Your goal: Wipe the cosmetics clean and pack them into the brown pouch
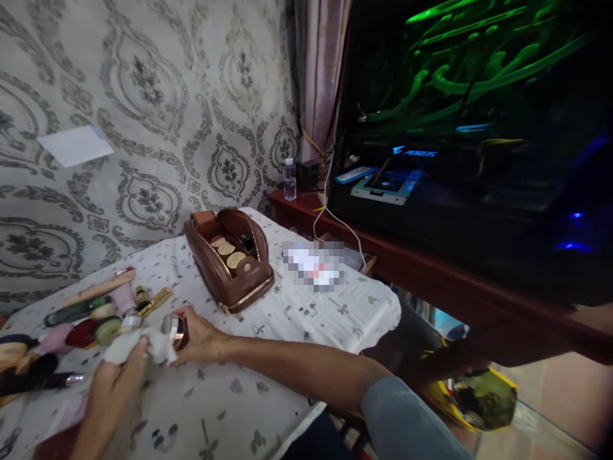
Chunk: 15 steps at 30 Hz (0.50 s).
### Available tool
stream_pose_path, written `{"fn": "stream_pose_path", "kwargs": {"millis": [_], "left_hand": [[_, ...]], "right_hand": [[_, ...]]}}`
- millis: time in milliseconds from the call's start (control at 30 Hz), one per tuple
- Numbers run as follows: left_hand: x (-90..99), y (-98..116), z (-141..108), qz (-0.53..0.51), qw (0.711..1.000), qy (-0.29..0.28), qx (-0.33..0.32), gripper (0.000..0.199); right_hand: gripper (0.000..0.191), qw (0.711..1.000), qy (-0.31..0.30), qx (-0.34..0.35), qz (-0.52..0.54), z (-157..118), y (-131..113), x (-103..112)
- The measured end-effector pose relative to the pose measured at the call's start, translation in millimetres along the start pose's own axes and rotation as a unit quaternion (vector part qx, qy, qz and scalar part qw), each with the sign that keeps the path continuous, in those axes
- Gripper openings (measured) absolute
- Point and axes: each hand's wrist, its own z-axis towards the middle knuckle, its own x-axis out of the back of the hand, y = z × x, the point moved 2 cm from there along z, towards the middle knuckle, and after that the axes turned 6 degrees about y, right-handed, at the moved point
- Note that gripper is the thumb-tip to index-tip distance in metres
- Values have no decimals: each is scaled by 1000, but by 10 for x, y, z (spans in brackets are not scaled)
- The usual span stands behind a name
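Note:
My right hand (200, 335) is closed around a small round cosmetic container (178, 329) with a shiny copper-coloured band. My left hand (117, 386) pinches a crumpled white tissue (138, 345), whose edge lies against the container. Just beyond my hands, a brown zip-up cosmetic bag (242, 291) stands open on the patterned cloth. Gold round items (235, 259) and a small black item (246, 242) show inside it. Near my left hand lie a pink tube (123, 299), a gold tube (156, 302), a dark green bottle (76, 311) and a black handled item (43, 382).
A computer case (454, 191) with green lighting sits on the red-brown desk (306, 214) at right, near a water bottle (290, 180). A blurred-out white item (313, 265) lies beside the bag. Below the desk is a yellow bag (507, 393). Patterned wallpaper (148, 76) backs the table.

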Motion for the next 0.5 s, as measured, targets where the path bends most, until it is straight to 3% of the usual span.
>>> {"fn": "stream_pose_path", "kwargs": {"millis": [100,233,433,500], "left_hand": [[-233,189,-16,-17,999,-26,-45,38],[-430,185,21,-14,998,-10,-57,40],[-431,6,100,-20,999,30,5,54],[-399,-37,95,-19,998,19,50,59]], "right_hand": [[92,997,-9,33,-70,-5,19,-8],[87,988,-18,36,-148,-63,-40,18],[89,980,-54,25,-189,-139,-179,31],[88,981,-51,32,-185,-152,-191,31]]}}
